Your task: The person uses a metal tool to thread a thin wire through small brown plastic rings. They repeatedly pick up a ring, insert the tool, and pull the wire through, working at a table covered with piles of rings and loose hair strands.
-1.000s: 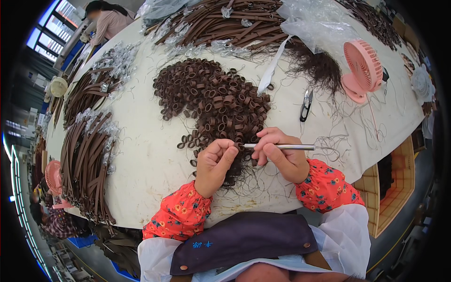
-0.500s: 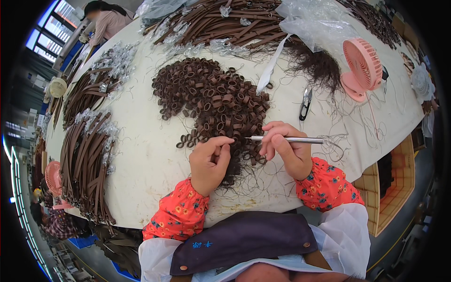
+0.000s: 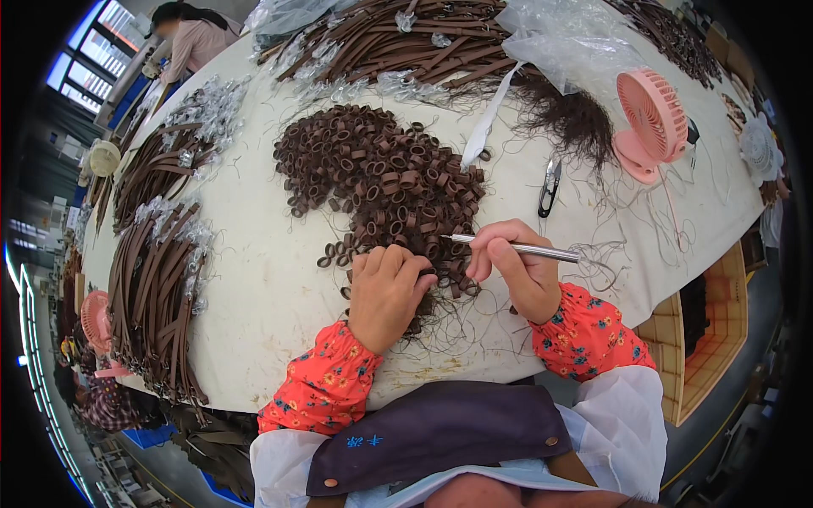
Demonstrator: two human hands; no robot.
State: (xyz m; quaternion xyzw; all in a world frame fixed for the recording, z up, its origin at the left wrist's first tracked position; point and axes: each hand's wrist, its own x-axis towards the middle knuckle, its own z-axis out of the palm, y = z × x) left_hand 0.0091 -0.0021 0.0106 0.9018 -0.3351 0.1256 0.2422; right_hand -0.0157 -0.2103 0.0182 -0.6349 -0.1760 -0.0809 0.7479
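– Cream cloth covers the big work table (image 3: 254,279), right?

– Yes, and loose threads lie all over it. Near its middle sits a heap of small brown leather loops (image 3: 381,173).

– What are the hands doing?

– Both work at the near edge of that heap. The left hand (image 3: 385,292) is curled, knuckles up, with its fingertips pinched down on a loop at the heap's edge; the loop itself is mostly hidden under the fingers. The right hand (image 3: 517,271) is closed around a thin metal tool (image 3: 517,247), which lies nearly level with its tip pointing left, over the loops just beside the left fingertips.

– And around them?

– Black thread snips (image 3: 549,186) lie beyond the right hand, near a pink desk fan (image 3: 652,118). Long brown straps (image 3: 157,279) lie in bundles along the left side of the table, more straps (image 3: 406,42) pile up at the far side under clear plastic bags (image 3: 567,38), and a white strip (image 3: 487,127) runs down toward the heap. Another person (image 3: 190,38) stands at the far left corner.
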